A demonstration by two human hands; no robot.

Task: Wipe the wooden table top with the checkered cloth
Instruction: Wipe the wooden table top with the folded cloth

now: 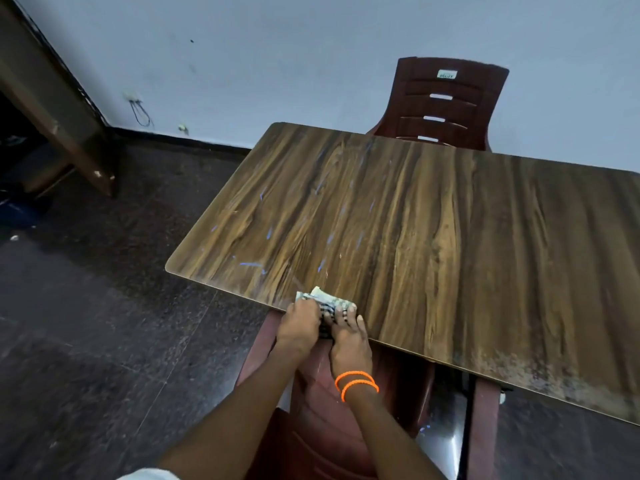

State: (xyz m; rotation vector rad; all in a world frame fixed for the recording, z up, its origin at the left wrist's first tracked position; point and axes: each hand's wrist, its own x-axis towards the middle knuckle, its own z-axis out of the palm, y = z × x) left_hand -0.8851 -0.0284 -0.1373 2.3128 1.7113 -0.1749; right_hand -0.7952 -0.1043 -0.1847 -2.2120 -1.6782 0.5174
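The wooden table top (415,230) fills the middle and right of the head view, streaked with pale blue marks and dull grey patches at its near right corner. A folded checkered cloth (323,301) lies on the table's near edge. My left hand (299,327) grips the cloth's left side. My right hand (348,337), with two orange bands on its wrist, presses on the cloth's right side. Both hands sit side by side at the edge, and most of the cloth is hidden under them.
A dark red plastic chair (446,102) stands at the table's far side against the pale wall. Another red chair (311,410) is tucked below the near edge under my arms. Dark tiled floor (104,306) lies to the left, with a wooden furniture piece (69,133) at far left.
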